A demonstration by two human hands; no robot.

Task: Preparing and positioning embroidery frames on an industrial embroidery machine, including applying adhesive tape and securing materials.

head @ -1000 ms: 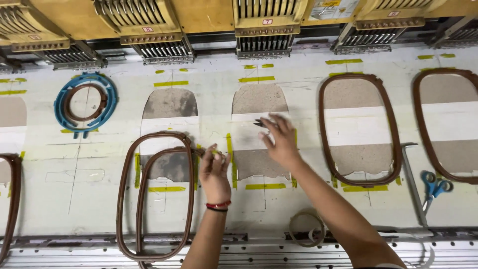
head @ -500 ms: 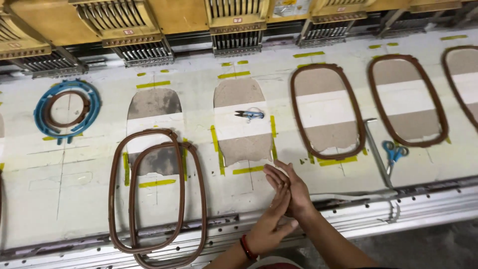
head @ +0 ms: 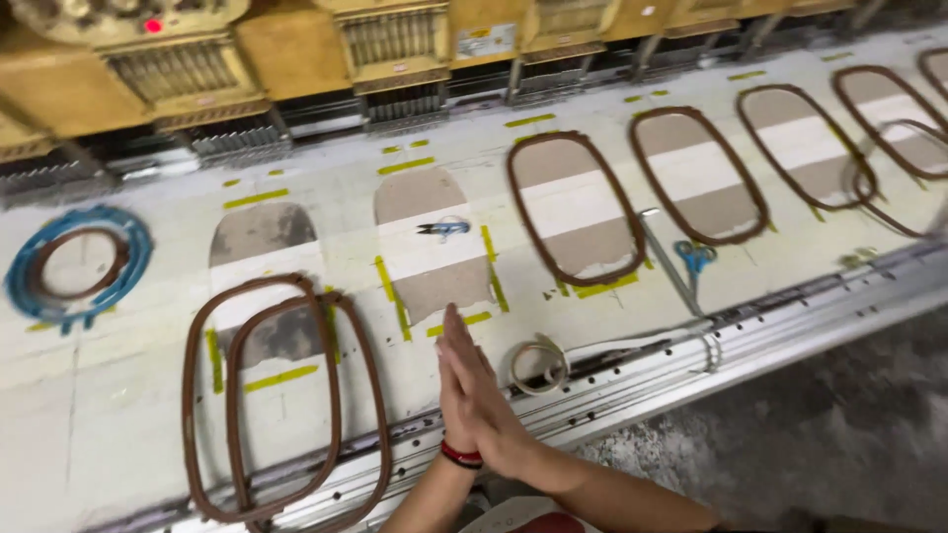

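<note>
Pulled back from the fabric panel, both hands now meet palm to palm at the near edge of the worktable [head: 89,434], where a second ago the right hand lay spread on the cloth and the left rested beside the loose hoops. Left hand [head: 456,395] and right hand [head: 486,403] are pressed flat together, fingers straight and pointing toward the machine, holding nothing; a red band circles the left wrist.

Just beyond the fingertips lies the brown-and-white fabric panel [head: 432,247], unhooped, edged by yellow tape marks, with a small pair of blue-handled snips [head: 442,229] resting on its white band. Left of the hands, two loose brown oval hoops [head: 286,395] lie overlapping over another bare panel [head: 259,266]. A roll of tape [head: 538,365] sits just right of the hands at the table's edge.

Farther right, a row of hooped panels [head: 576,207] runs along the bed beneath the embroidery heads [head: 395,59], with blue-handled scissors [head: 696,259] between two of them. At far left sits a blue round hoop [head: 74,265].

By the look of it, the right-hand panels are framed, while the two nearest the hands remain unframed.
</note>
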